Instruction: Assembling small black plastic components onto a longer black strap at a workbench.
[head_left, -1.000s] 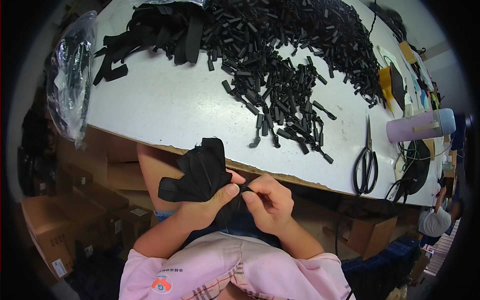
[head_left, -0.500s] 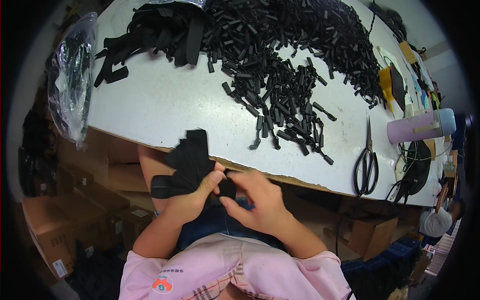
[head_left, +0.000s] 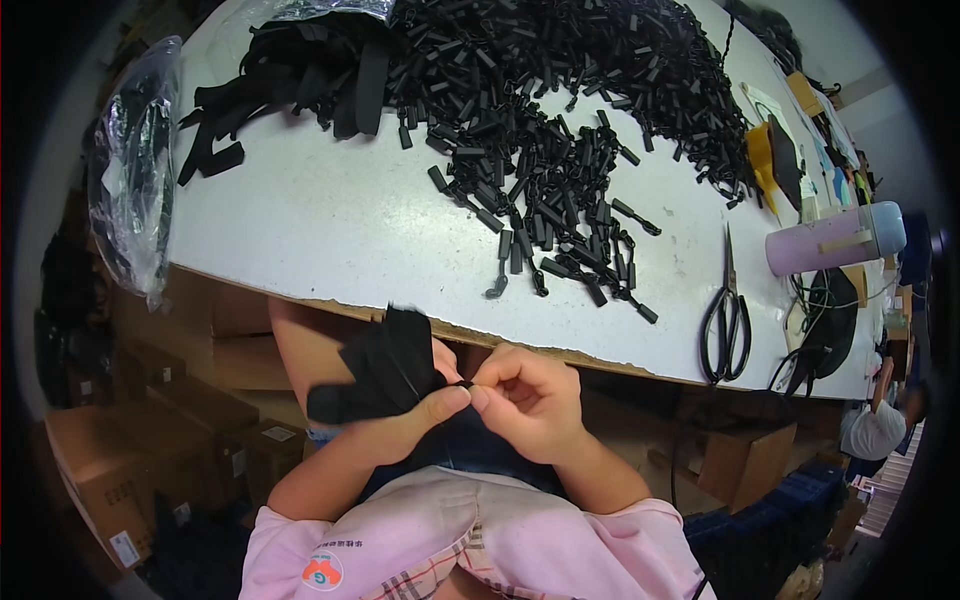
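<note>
A bundle of black zipper tapes [head_left: 385, 365] fans out from my left hand [head_left: 432, 408], which is closed round it over my lap, just off the table's near edge. My right hand [head_left: 532, 400] pinches at a small black end beside my left thumb, and the fingertips of both hands nearly meet there. Whether that end is tape or a zipper slider is hidden by the fingers. Beyond my hands, a loose heap of black zipper sliders with pulls [head_left: 560, 200] lies on the white table [head_left: 330, 220]. More black tapes [head_left: 310, 70] lie in a pile at the far left.
Black-handled scissors [head_left: 725, 335] lie at the table's right, points away from me. Past them are a lilac bottle [head_left: 825, 245] on its side and a yellow-and-black object [head_left: 775, 165]. A clear plastic bag [head_left: 135, 180] hangs over the left edge. Cardboard boxes [head_left: 125, 460] stand below left.
My hands have come together, the right thumb and fingers closing on the small black end. The tape bundle has dropped a little toward me. The view has shifted slightly.
</note>
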